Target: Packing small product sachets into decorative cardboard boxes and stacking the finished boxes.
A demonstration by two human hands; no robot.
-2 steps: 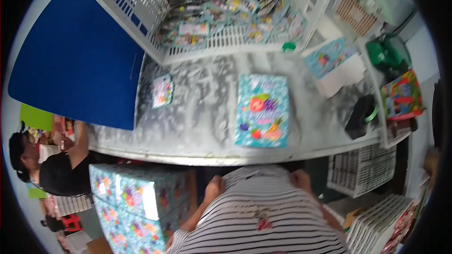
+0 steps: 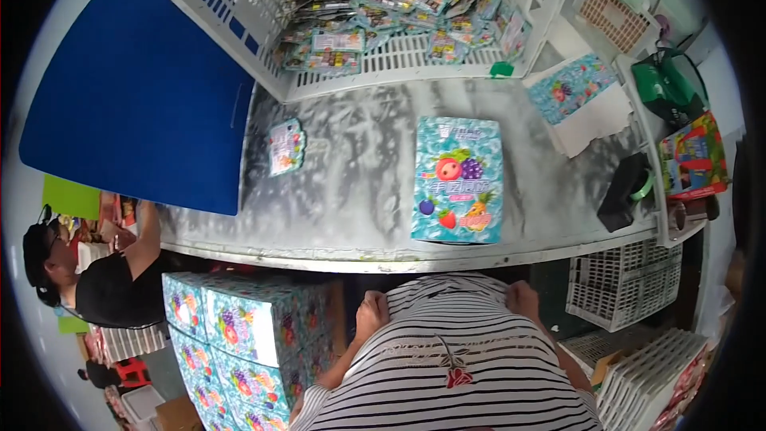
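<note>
We begin with the grey-mottled worktable (image 2: 351, 183), one in number, across the middle of the view. One blue board (image 2: 136, 88) covers its left end. At its far side we find one white perforated plastic crate (image 2: 319, 89), its near side open, heaped with flat packets (image 2: 419, 0) that overlap too closely for us to count. Below the near edge, on the left, we note a stack of fruit-printed boxes (image 2: 231, 335); at least four show. On the far right lies one torn piece of printed cardboard (image 2: 582, 104).

The single teal display carton (image 2: 459, 179) rests right of centre on the worktable, just inside the near edge. Its long axis runs from far to near; its fruit-printed face is uppermost, with the lettered end pointing away from the wearer. To its right we see one black tape dispenser (image 2: 618, 199) with a green roll.

We count two hands, both below the table edge and apart from the carton. The left hand (image 2: 372, 315) and the right hand (image 2: 523, 301) flank the striped shirt (image 2: 447, 343), fingers curled inward; whether either grips the cloth we cannot tell. Left of centre lies one loose packet (image 2: 286, 148), printed side up, its long axis roughly far to near.
</note>
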